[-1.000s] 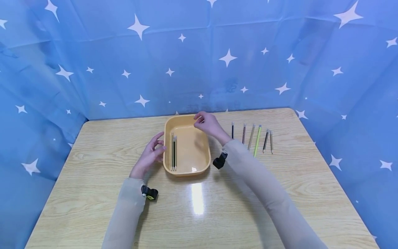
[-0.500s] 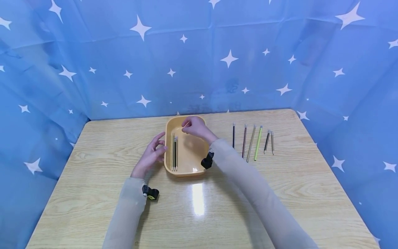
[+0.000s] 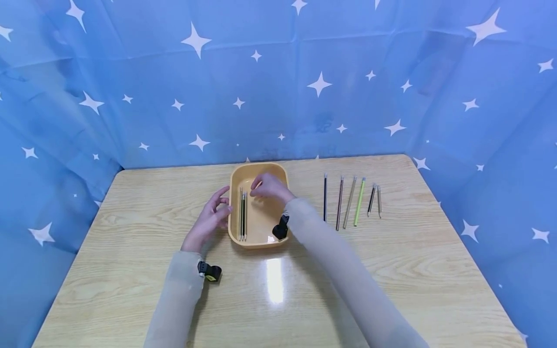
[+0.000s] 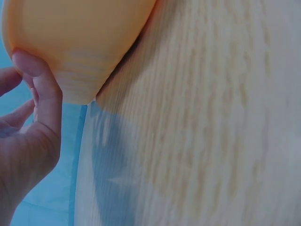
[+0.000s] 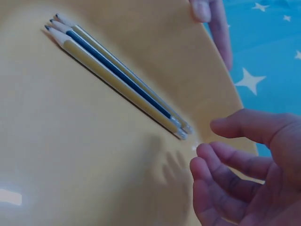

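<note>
A yellow-orange plastic tray (image 3: pixel 263 227) stands on the table, with three pencils (image 3: pixel 242 215) lying side by side along its left inside. In the right wrist view two are gold and the middle pencil (image 5: pixel 123 75) is dark, their eraser ends towards my fingers. My right hand (image 3: pixel 269 187) hovers over the tray beside those eraser ends. Its thumb and fingers are loosely bent, apart, with nothing between them. At the tray's left rim, my left hand (image 3: pixel 209 220) rests with relaxed fingers; in the left wrist view the thumb (image 4: pixel 35 66) overlaps the tray's wall.
Right of the tray, several pencils lie in a loose row on the wooden table (image 3: pixel 143 208), among them a bright green pencil (image 3: pixel 359 202) and two shorter ones (image 3: pixel 375 199). A blue star-patterned curtain (image 3: pixel 261 96) surrounds the back and sides.
My right hand has moved left and nearer me, from the tray's far right corner to beside the pencils in it. My left hand stays at the left rim.
</note>
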The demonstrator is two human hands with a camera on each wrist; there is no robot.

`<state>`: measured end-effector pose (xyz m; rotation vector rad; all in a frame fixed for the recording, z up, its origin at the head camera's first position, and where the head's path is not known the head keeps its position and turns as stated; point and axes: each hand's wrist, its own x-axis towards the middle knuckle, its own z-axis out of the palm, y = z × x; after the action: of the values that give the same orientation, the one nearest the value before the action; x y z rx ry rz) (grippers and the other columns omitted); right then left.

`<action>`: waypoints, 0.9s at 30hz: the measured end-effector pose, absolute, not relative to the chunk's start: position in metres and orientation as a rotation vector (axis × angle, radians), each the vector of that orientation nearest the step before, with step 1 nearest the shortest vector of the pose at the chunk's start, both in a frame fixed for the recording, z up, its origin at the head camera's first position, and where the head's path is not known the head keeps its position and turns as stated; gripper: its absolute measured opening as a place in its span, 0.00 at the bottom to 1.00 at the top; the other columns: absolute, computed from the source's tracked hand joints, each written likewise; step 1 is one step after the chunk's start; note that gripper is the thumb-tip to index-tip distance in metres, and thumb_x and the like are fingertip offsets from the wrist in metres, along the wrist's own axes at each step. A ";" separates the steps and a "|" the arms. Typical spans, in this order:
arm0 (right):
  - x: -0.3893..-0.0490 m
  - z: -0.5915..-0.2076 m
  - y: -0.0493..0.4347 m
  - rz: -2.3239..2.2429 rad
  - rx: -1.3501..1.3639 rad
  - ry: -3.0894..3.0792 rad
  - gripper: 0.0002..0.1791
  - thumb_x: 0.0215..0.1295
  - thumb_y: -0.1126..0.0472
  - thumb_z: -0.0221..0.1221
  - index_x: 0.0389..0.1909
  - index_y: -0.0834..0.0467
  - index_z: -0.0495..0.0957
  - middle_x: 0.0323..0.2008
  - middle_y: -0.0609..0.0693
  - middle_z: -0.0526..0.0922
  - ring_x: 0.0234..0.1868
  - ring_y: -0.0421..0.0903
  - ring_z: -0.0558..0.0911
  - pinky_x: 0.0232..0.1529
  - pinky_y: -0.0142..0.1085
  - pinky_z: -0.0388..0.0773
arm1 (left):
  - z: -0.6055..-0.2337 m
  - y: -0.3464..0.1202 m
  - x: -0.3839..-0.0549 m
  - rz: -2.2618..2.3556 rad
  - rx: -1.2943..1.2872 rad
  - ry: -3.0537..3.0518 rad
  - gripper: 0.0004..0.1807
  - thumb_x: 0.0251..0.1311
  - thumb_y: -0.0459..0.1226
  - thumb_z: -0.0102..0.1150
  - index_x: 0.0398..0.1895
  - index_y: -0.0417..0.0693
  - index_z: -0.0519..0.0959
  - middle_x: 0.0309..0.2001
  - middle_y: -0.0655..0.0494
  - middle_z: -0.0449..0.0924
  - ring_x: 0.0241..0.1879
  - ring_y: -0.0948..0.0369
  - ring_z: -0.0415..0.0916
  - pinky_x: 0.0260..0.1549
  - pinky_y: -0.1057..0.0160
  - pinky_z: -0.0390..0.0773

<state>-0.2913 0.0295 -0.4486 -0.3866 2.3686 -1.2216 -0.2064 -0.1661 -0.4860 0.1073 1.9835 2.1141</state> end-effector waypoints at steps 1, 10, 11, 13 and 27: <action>-0.291 -0.450 0.028 -1.210 -0.392 2.370 0.10 0.51 0.66 0.60 0.34 0.65 0.75 0.28 0.57 0.80 0.34 0.55 0.79 0.38 0.42 0.76 | -0.486 -0.166 -0.207 2.115 0.110 1.988 0.35 0.58 0.27 0.47 0.67 0.54 0.51 0.50 0.38 0.56 0.36 0.54 0.69 0.24 0.57 0.78; -0.289 -0.462 0.015 -1.123 -0.385 2.376 0.06 0.48 0.65 0.62 0.28 0.61 0.76 0.20 0.49 0.76 0.28 0.49 0.77 0.27 0.31 0.73 | -0.487 -0.166 -0.207 2.125 0.109 1.972 0.35 0.58 0.26 0.48 0.68 0.52 0.51 0.50 0.39 0.56 0.37 0.53 0.70 0.25 0.55 0.78; -0.289 -0.463 0.015 -1.120 -0.378 2.379 0.06 0.48 0.65 0.62 0.27 0.61 0.76 0.20 0.49 0.76 0.28 0.49 0.77 0.26 0.30 0.72 | -0.487 -0.166 -0.207 2.126 0.112 1.971 0.35 0.58 0.26 0.48 0.68 0.52 0.51 0.50 0.39 0.56 0.37 0.52 0.70 0.25 0.55 0.78; -0.290 -0.464 0.014 -1.128 -0.359 2.374 0.06 0.48 0.66 0.62 0.27 0.61 0.76 0.19 0.48 0.76 0.26 0.47 0.75 0.24 0.31 0.71 | -0.487 -0.166 -0.208 2.122 0.119 1.971 0.35 0.58 0.27 0.48 0.68 0.52 0.50 0.50 0.39 0.56 0.38 0.51 0.69 0.25 0.54 0.78; -0.289 -0.467 0.006 -0.867 -0.325 2.535 0.18 0.41 0.57 0.69 0.26 0.57 0.69 0.25 0.48 0.72 0.26 0.44 0.70 0.23 0.31 0.65 | -0.483 -0.165 -0.207 2.115 0.097 1.970 0.35 0.58 0.25 0.47 0.68 0.52 0.51 0.51 0.35 0.56 0.37 0.50 0.69 0.23 0.59 0.77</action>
<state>-0.2887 0.0062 -0.4666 -0.3252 2.5348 -0.8674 -0.2067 -0.1646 -0.4829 0.0972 1.9704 2.1152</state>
